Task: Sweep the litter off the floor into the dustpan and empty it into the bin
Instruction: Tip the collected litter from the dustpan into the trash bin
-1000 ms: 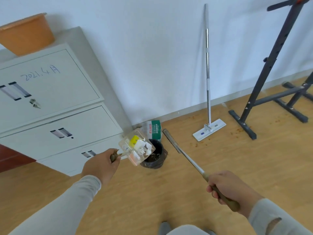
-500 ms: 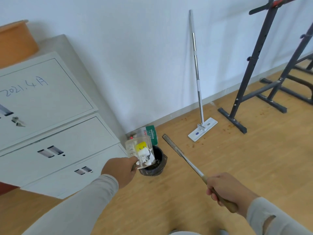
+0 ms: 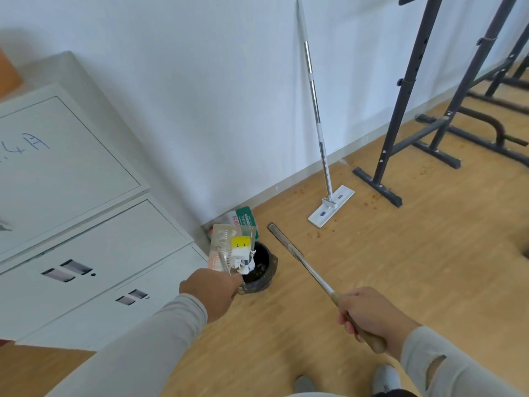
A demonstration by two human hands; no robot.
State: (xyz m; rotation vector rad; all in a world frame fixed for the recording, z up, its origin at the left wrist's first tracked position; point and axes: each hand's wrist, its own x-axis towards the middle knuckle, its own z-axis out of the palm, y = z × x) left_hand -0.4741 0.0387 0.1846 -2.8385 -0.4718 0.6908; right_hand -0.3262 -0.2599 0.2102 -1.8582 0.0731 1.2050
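One clear dustpan (image 3: 229, 247) holds white and yellow litter (image 3: 243, 255).

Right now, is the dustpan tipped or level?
Tipped. The left hand holds the clear dustpan steeply tilted over the black bin, and paper litter is sliding toward its lower edge.

Bright even daylight, wide-angle edge distortion
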